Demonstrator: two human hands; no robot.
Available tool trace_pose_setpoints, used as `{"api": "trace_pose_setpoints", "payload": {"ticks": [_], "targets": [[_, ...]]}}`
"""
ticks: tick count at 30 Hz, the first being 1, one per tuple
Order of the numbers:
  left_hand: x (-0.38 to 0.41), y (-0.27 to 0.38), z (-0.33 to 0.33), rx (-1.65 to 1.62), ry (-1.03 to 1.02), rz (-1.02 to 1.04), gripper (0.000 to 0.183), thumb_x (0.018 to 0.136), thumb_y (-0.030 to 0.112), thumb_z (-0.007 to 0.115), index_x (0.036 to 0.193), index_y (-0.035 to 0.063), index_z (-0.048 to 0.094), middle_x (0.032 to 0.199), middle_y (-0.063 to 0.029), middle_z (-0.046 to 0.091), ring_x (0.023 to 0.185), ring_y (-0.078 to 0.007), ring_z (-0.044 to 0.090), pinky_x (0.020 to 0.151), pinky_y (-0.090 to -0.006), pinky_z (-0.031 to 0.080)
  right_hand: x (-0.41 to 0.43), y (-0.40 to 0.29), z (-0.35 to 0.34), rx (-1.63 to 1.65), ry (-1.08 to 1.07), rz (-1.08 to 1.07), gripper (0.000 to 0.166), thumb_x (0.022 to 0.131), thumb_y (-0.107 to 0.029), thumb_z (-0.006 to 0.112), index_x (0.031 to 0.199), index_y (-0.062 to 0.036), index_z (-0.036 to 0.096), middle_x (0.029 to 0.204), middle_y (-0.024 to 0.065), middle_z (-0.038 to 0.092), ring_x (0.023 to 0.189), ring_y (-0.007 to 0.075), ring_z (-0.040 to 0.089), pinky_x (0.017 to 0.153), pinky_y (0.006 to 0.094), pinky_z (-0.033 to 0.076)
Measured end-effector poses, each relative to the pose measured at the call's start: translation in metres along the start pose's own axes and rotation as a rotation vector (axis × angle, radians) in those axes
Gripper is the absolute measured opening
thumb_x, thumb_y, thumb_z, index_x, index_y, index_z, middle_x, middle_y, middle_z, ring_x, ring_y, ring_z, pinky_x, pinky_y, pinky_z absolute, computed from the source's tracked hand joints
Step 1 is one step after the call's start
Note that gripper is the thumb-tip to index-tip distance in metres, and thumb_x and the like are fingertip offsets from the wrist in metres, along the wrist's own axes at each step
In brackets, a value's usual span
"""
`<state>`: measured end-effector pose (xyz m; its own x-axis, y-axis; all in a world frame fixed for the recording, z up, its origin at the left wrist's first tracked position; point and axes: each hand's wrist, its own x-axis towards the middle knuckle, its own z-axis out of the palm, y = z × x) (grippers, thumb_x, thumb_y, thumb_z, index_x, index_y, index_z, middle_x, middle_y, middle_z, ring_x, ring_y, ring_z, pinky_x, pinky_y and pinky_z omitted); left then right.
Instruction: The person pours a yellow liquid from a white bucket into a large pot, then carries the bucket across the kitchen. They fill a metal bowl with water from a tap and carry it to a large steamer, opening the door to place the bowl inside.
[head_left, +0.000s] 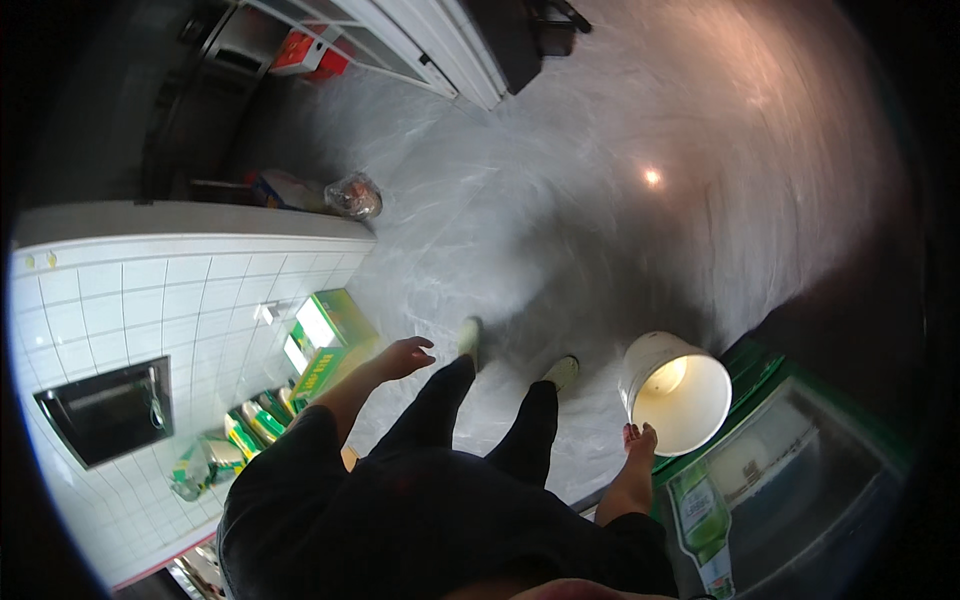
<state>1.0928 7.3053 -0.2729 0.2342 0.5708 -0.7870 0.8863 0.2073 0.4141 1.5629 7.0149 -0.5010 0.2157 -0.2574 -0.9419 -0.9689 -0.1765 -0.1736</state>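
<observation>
My right hand grips the near rim of a white plastic bucket out at my right side. The bucket's open mouth faces up towards me, and its pale inside shows nothing in it. On the other side, my left hand hangs in front of my left thigh with nothing in it, thumb and fingers apart. A green and white cardboard box by the wall is the nearest thing to that hand. My shoes rest on the grey marbled floor.
A green-framed cooler with a bottle picture stands close beside the bucket. Several green and white packs line the white tiled wall. Ahead are a clear plastic bag, a white-framed glass door and a red box.
</observation>
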Motion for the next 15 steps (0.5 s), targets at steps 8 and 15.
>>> {"api": "trace_pose_setpoints", "payload": {"ticks": [8,15], "targets": [[0.019,-0.117,-0.091,-0.174,0.092,-0.112,0.045,0.075,0.029,0.061,0.110,0.0028,0.051,0.082,-0.0146,0.062,0.074,-0.0218,0.060,0.066,-0.0321,0.047,-0.148,-0.020,0.177,-0.508,-0.394,-0.367,0.036,0.083,-0.027,0.048,0.114,-0.0080,0.043,0.105,0.0111,0.051,0.088,0.0280,0.053,0.071,0.0365,0.047],[0.037,-0.220,-0.189,-0.590,0.292,-0.294,0.045,0.074,0.027,0.064,0.110,0.0042,0.051,0.077,-0.0094,0.061,0.062,-0.0145,0.057,0.051,-0.0278,0.046,-0.242,0.010,0.324,-0.861,-0.624,-0.382,0.041,0.082,-0.028,0.052,0.119,-0.0142,0.041,0.093,0.0083,0.055,0.078,0.0240,0.057,0.059,0.0347,0.049]]}}
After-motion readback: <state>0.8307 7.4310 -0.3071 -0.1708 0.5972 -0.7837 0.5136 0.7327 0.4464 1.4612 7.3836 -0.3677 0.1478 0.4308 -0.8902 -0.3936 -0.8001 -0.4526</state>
